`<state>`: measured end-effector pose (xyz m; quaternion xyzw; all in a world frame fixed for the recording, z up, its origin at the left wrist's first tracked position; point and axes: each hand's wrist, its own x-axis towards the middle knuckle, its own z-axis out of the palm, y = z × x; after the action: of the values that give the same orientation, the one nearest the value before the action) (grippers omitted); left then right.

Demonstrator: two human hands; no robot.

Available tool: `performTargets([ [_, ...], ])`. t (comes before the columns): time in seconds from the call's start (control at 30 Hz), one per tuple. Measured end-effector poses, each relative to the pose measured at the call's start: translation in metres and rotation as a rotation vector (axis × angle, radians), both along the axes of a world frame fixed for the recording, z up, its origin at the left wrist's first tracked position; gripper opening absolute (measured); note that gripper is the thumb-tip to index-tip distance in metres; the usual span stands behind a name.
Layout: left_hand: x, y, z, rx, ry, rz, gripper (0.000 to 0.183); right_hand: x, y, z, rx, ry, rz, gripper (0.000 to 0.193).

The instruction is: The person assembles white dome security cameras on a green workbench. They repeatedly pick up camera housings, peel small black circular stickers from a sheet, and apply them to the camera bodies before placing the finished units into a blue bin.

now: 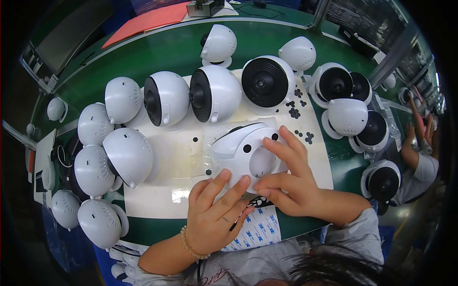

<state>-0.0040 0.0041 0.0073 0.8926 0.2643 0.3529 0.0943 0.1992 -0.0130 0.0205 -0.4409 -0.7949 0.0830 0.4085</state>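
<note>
In front of me a white ball-shaped camera [237,164] lies tipped over on bubble wrap, with its round base turned up. Two round black pads [247,148] show on that base. My left hand [217,209] holds the near left rim, its fingertips resting on the white plastic. From the right, my right hand [291,183] grips the base, one fingertip beside the upper black pad and the thumb and other fingers bunched at the near rim. A printed white-and-blue backing sheet [257,231] lies under my wrists, with a black cut-out piece partly hidden by my fingers.
Several white cameras [129,155] crowd the left, with more in a row behind [217,93] and on the right [347,117]. Loose black pads [294,113] lie on the cream board [315,148] over the green bench [343,164]. Another person's arm [409,148] shows far right.
</note>
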Motion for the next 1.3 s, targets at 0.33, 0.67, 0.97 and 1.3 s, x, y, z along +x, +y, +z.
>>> performTargets([
  [0.33,-0.001,0.003,-0.004,0.048,0.008,-0.036,0.017,0.019,-0.008,0.003,0.231,-0.199,-0.239,0.027],
  [0.67,-0.007,-0.002,0.056,-0.114,0.141,-0.105,0.033,0.136,0.127,0.096,-0.085,-0.026,-0.63,0.05],
  [0.97,0.055,0.136,0.117,-0.173,0.06,-0.122,0.045,0.265,0.198,0.065,-0.687,-0.27,-0.856,0.114],
  [1.3,0.189,0.28,0.078,0.143,0.594,0.239,0.07,0.244,0.206,0.062,-0.673,-0.386,-0.826,0.1],
])
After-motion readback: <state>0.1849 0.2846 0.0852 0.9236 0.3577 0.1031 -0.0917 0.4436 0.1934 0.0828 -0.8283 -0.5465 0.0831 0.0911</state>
